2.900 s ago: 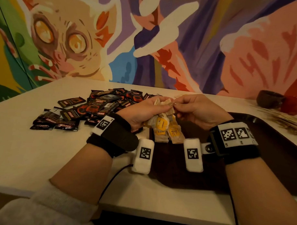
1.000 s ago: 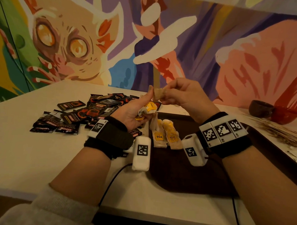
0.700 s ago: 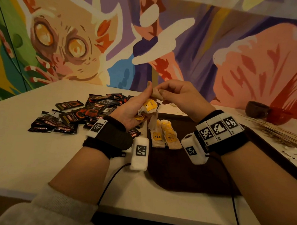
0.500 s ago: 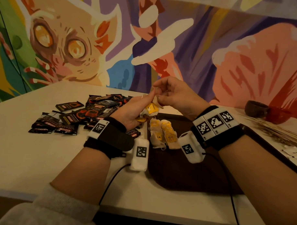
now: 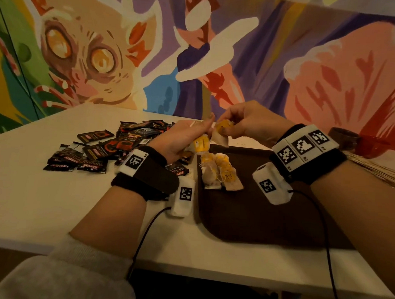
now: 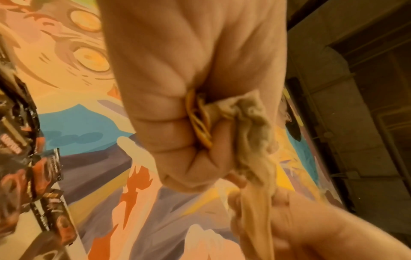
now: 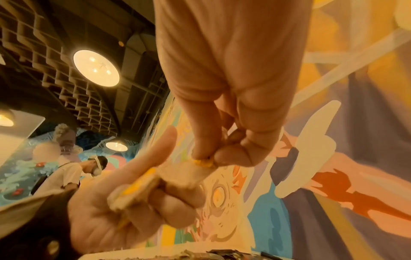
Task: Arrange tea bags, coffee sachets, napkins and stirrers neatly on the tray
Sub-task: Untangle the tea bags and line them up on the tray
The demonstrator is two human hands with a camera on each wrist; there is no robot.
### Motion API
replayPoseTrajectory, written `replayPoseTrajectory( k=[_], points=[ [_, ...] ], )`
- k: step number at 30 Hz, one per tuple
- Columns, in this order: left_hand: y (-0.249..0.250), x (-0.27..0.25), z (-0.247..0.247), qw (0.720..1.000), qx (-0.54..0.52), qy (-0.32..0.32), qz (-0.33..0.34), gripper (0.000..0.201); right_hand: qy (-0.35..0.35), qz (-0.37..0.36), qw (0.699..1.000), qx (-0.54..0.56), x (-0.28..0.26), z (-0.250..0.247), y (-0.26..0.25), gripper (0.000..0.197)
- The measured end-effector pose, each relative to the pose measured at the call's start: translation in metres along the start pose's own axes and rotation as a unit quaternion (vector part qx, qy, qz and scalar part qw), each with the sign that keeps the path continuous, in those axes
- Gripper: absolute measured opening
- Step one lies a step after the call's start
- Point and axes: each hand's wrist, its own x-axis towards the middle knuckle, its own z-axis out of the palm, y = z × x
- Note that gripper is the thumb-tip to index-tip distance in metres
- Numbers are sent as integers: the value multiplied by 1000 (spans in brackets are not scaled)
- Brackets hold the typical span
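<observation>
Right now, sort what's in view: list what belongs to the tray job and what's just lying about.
Job:
- tea bag pinched by right hand
- tea bags gripped in left hand
- tea bags on tray
- tray
- coffee sachets
- stirrers

Lying about:
- dark bowl
- red dish

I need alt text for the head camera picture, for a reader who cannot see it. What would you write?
Above a dark tray, a person's right hand pinches one tea bag by its yellow tag, beside the left hand, which grips a bunch of tea bags. A few tea bags lie on the tray; black coffee sachets lie scattered on the white table to the left.
</observation>
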Motion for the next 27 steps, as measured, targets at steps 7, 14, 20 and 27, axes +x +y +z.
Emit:
replayPoseTrajectory(
  k=[7,14,20,27],
  points=[
    [23,-2,-14,965,250,-77,15,16,-57,63,990,-117,-11,-15,10,17],
    [22,4,-1,852,440,-249,-133,36,-125,75,961,-237,-10,-4,4,6],
    [10,9,-9,888,404,-196,-99,10,-157,68,950,-260,-9,3,2,7],
    [-13,4,-35,997,56,-17,-57,7,-252,96,923,-276,0,23,6,11]
  ],
)
